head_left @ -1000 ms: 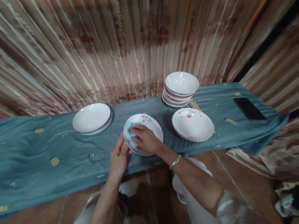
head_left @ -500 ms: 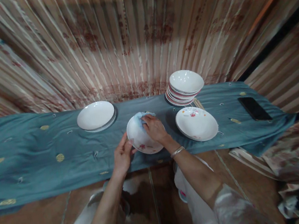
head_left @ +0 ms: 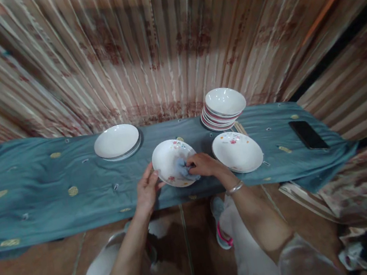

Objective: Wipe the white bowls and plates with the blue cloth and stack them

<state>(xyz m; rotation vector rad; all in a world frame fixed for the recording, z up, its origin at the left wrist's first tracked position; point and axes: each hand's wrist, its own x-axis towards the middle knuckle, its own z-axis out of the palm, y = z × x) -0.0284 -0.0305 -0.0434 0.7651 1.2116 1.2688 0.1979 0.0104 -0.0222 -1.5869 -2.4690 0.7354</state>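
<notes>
A white plate [head_left: 164, 156] with small flower prints is in the middle, over the front half of the cloth-covered table. My left hand [head_left: 147, 189] grips its left rim, thumb on top and fingers at the side. A crumpled light blue cloth [head_left: 182, 167] is pinched in my right hand [head_left: 202, 164] and pressed against the plate's inner surface, at its right side. Just right of that hand rests a stack of flowered plates [head_left: 238, 154]. Whether the held plate touches the table is hard to tell.
White plates [head_left: 116, 141] are stacked at the back left. A tall stack of bowls [head_left: 225, 101] stands at the back right, with wooden chopsticks [head_left: 239, 128] by it. A black phone [head_left: 308, 134] lies at the right on the teal tablecloth [head_left: 43, 190]. Curtains [head_left: 139, 45] hang behind.
My right hand has moved with the cloth from the plate's far edge toward its near right side, uncovering the far flower print. My left hand keeps its grip on the rim.
</notes>
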